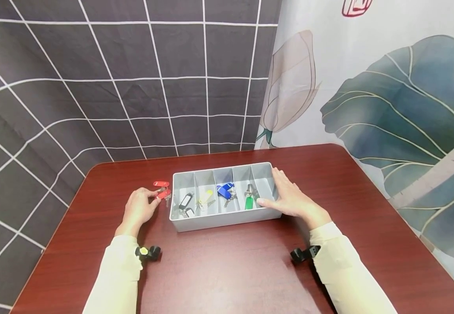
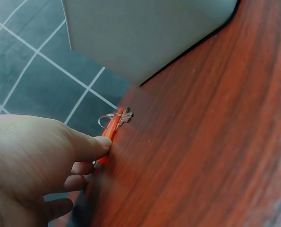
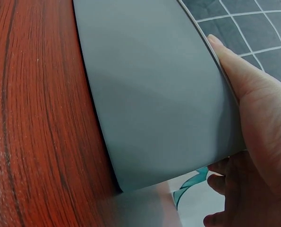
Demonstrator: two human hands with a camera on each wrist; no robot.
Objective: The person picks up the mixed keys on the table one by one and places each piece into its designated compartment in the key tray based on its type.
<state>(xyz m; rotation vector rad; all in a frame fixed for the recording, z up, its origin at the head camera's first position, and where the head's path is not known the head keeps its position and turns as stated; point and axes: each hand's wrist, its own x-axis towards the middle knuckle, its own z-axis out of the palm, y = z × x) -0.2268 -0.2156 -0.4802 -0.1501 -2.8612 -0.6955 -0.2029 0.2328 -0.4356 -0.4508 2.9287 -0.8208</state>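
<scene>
With thumb and fingertips, my left hand (image 1: 138, 208) pinches a red key tag (image 1: 164, 194) at the table's left; the left wrist view shows the tag (image 2: 113, 126) with its ring and key. Another red key tag (image 1: 161, 184) lies just beyond it. My right hand (image 1: 293, 198) holds the right end of a grey compartment tray (image 1: 227, 220), thumb over the near rim and fingers around the end wall. From left to right, its compartments contain black key tags (image 1: 185, 200), yellow ones (image 1: 208, 196), blue ones (image 1: 224, 192) and a green one (image 1: 249, 202), with keys.
The reddish-brown wooden table (image 1: 219, 266) runs under the tray and both forearms. Behind it hang a dark gridded cloth (image 1: 132, 100) and a white curtain with a leaf print (image 1: 400, 109). A black strapped device (image 1: 148, 253) sits on each wrist.
</scene>
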